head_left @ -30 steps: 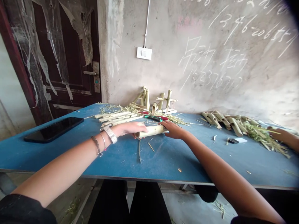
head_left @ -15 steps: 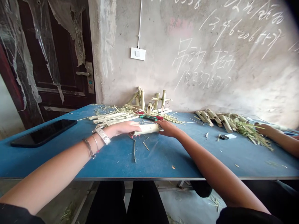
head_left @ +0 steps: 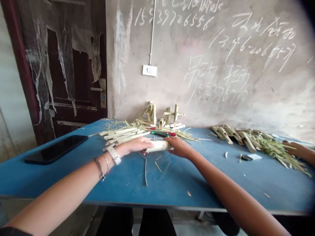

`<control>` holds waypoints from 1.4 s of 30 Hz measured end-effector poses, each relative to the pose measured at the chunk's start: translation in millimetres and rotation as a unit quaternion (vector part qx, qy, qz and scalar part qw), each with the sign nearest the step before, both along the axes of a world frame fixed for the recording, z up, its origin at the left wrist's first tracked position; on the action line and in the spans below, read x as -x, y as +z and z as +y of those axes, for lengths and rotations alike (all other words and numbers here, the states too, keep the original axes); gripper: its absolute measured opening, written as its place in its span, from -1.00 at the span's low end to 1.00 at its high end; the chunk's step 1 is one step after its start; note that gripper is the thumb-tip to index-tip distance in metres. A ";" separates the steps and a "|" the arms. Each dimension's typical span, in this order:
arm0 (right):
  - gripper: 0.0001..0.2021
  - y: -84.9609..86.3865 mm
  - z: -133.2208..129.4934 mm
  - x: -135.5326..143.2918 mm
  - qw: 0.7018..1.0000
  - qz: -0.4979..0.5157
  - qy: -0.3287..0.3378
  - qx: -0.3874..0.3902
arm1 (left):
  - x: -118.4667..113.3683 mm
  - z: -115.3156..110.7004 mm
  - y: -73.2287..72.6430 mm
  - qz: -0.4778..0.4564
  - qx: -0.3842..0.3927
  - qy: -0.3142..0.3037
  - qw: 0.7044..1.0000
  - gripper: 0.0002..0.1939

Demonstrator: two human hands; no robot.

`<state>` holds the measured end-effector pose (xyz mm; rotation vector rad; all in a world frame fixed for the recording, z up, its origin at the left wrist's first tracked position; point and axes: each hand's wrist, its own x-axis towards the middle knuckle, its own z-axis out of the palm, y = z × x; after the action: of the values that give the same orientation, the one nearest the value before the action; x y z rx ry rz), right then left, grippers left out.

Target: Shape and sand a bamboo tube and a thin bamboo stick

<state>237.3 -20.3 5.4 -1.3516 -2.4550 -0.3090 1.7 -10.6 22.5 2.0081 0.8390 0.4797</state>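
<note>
A short pale bamboo tube (head_left: 157, 146) lies sideways between my two hands, low over the blue table. My left hand (head_left: 137, 145) is closed around its left end, with the thumb on the near side. Around the right end, my right hand (head_left: 177, 146) is closed too; some of its fingers are hidden behind the tube. Just behind it lie pale split bamboo sticks (head_left: 125, 135) and tools with green and red handles (head_left: 162, 133). In front of the tube are thin loose slivers (head_left: 146, 172).
A black phone (head_left: 56, 149) lies at the left of the blue table (head_left: 118, 188). Small bamboo frames (head_left: 151, 113) stand by the wall. Cut bamboo pieces (head_left: 228, 133) and shavings (head_left: 278, 149) lie to the right, near another person's hand (head_left: 291, 147). A small black-and-white object (head_left: 248, 157) sits nearby.
The camera view has tilted up and shifted left, so everything appears lower and further right. Both hands keep their hold on the bamboo tube, which has hardly moved on the table.
</note>
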 end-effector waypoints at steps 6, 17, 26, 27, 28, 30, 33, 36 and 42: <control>-0.53 4.4 -8.0 13.3 0.996 0.014 0.086 0.009 | -0.2 -5.2 1.3 -0.006 -0.005 -0.001 1.000 -0.54; -0.53 1.9 -10.6 21.8 0.993 0.006 0.116 -0.014 | -1.6 -8.9 1.1 0.002 -0.004 0.001 1.000 -0.59; -0.55 -0.4 -4.6 4.8 1.000 -0.002 0.024 -0.005 | -1.3 -5.7 0.9 -0.002 -0.013 0.009 1.000 -0.56; -0.54 0.4 -8.4 14.3 0.998 0.003 0.065 -0.015 | -1.6 -6.4 0.5 -0.001 -0.010 0.006 1.000 -0.55; -0.53 1.2 -11.0 21.4 0.995 0.004 0.099 -0.020 | -1.8 -7.5 0.5 -0.001 -0.008 0.003 1.000 -0.55; -0.53 2.3 -11.1 23.2 0.993 0.002 0.114 -0.019 | -1.7 -9.7 1.7 -0.001 -0.010 -0.002 1.000 -0.55; -0.56 0.8 -0.7 -1.1 1.000 -0.008 0.019 0.003 | -0.7 -10.9 5.1 -0.006 -0.024 -0.001 1.000 -0.58; -0.58 -1.5 6.9 -20.0 0.999 -0.017 -0.037 0.014 | -0.1 -8.6 6.6 -0.008 -0.026 0.000 1.000 -0.60; -0.51 1.8 -8.2 12.8 0.999 -0.030 0.020 -0.028 | 0.3 -5.6 3.2 -0.010 -0.019 -0.001 1.000 -0.52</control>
<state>224.5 -28.4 7.1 -1.2869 -2.4983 -0.4120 1.5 -16.2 25.7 2.0360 0.8203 0.5175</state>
